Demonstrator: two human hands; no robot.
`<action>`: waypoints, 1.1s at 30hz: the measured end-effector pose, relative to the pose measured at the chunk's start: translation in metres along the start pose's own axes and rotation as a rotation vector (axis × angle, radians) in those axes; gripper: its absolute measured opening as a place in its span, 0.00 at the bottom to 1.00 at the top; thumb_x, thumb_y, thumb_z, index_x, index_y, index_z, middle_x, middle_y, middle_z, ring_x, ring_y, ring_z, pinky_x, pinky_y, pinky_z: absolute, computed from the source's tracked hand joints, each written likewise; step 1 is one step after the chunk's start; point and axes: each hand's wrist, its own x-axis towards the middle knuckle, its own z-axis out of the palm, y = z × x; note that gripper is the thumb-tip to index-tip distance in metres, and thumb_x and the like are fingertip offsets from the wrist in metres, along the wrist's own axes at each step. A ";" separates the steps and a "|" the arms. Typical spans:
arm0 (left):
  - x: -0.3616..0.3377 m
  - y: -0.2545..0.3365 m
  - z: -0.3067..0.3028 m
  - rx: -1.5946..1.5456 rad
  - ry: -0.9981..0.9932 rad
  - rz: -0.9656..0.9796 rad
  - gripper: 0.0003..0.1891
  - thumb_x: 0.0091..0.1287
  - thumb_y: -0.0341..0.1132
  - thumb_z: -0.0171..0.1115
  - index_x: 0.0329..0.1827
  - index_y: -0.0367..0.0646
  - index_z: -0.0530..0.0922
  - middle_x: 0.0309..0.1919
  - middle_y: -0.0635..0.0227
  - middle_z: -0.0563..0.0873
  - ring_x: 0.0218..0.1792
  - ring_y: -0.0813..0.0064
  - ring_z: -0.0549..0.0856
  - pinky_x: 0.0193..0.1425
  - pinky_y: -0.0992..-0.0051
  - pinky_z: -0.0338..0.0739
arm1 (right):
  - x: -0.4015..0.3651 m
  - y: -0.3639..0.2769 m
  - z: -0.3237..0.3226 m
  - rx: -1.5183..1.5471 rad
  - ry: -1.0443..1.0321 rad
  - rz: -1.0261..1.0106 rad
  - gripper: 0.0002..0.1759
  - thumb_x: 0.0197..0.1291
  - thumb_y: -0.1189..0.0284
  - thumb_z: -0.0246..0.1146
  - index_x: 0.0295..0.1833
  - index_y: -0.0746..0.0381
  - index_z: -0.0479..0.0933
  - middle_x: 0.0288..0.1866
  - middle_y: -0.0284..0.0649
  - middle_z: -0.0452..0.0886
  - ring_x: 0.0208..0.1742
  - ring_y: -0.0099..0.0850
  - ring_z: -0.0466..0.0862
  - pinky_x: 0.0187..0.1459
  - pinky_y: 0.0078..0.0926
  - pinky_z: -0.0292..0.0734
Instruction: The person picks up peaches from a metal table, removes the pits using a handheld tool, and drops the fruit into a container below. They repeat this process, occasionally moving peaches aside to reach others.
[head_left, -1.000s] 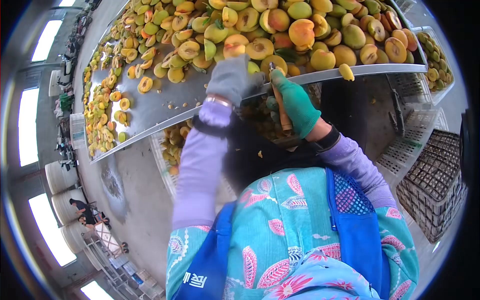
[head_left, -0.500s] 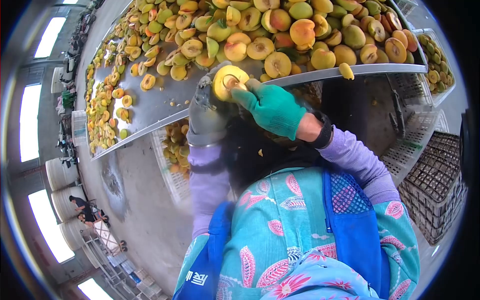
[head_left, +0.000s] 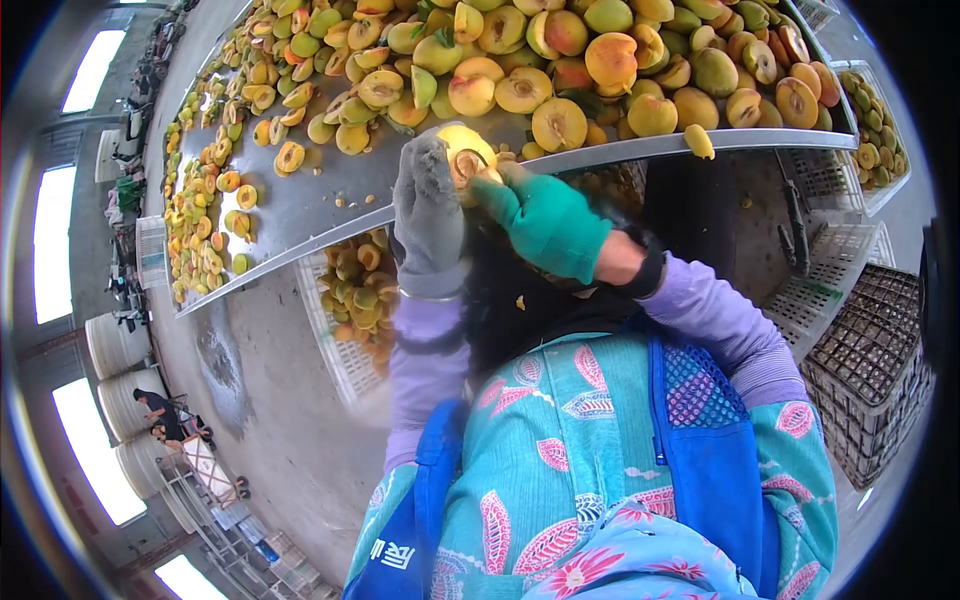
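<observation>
My left hand, in a grey glove, is closed around a yellow peach half, its cut face turned towards my right hand. My right hand, in a green glove, is closed with thumb and fingertips at that cut face. A thin, dark curved edge shows around the middle of the peach half, seemingly part of a small curved metal tool pinched in my right hand; the grip hides most of it. Just beyond both hands, many peach halves lie heaped on a metal table.
The raised table rim runs close past my hands, with a peach piece on it. Below left stands a white crate of peaches. Right are another filled crate and stacked dark crates. People are far left.
My left hand has shifted slightly right and its blur is gone; the peach half has turned a little in it. My right hand stays at the cut face, nearly in place.
</observation>
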 end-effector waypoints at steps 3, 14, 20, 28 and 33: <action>0.003 0.006 0.013 -0.232 0.095 -0.162 0.16 0.76 0.43 0.51 0.48 0.37 0.78 0.38 0.63 0.85 0.36 0.75 0.83 0.43 0.74 0.78 | -0.001 0.019 0.037 0.371 0.081 0.090 0.23 0.73 0.55 0.51 0.48 0.67 0.75 0.34 0.54 0.81 0.35 0.49 0.81 0.37 0.40 0.74; 0.018 0.011 -0.001 -0.103 -0.093 -0.195 0.13 0.75 0.40 0.55 0.46 0.38 0.80 0.31 0.70 0.83 0.31 0.82 0.78 0.36 0.80 0.74 | 0.001 -0.024 -0.014 0.508 -0.255 0.515 0.26 0.73 0.51 0.52 0.50 0.66 0.76 0.31 0.45 0.81 0.35 0.37 0.81 0.40 0.36 0.75; 0.009 0.020 0.018 -0.311 0.117 -0.106 0.12 0.70 0.30 0.57 0.53 0.34 0.77 0.45 0.59 0.83 0.44 0.68 0.82 0.49 0.71 0.78 | 0.000 0.000 0.020 0.443 0.133 0.060 0.26 0.72 0.51 0.52 0.47 0.67 0.76 0.35 0.54 0.81 0.35 0.46 0.81 0.40 0.41 0.74; 0.000 -0.017 0.015 0.311 0.056 0.273 0.11 0.72 0.31 0.56 0.53 0.35 0.75 0.44 0.59 0.84 0.41 0.67 0.85 0.47 0.68 0.82 | -0.008 -0.015 -0.008 0.144 0.059 0.087 0.29 0.72 0.49 0.49 0.45 0.68 0.77 0.34 0.57 0.80 0.38 0.52 0.81 0.41 0.43 0.74; -0.001 -0.012 0.023 -0.165 0.046 -0.031 0.13 0.64 0.32 0.61 0.49 0.35 0.77 0.43 0.52 0.83 0.41 0.52 0.83 0.45 0.62 0.80 | -0.011 -0.030 -0.018 0.412 -0.071 0.308 0.30 0.72 0.49 0.48 0.45 0.68 0.76 0.35 0.59 0.80 0.40 0.57 0.80 0.42 0.46 0.74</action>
